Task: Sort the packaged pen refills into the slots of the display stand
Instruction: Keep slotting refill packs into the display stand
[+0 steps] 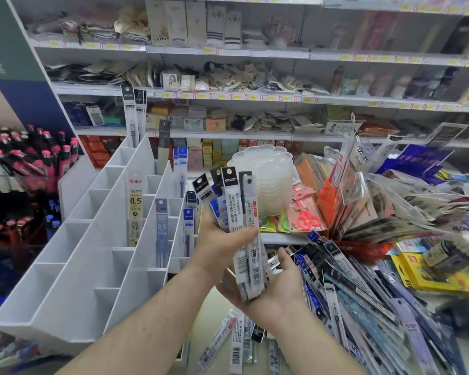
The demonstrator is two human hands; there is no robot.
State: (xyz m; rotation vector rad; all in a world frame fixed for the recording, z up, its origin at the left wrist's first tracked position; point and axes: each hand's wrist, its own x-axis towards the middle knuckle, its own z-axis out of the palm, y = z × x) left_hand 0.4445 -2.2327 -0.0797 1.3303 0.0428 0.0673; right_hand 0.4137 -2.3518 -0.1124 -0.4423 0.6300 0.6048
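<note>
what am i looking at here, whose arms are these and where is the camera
There is no machine here. The one picture comes from a wide-angle camera worn on a person's head, looking forward and down, so the two bare arms are that person's own. They stand in a stationery shop, in front of shelves of goods. The left hand grips a fanned bundle of packaged pen refills, and the right hand cups the bundle's lower ends from below. To the left stands a white display stand with stepped slots; a few slots already hold refills, such as a pack marked 0.5. To the right lies a big loose pile of packs, waiting to be sorted. Behind the bundle sits a stack of clear trays.
</note>
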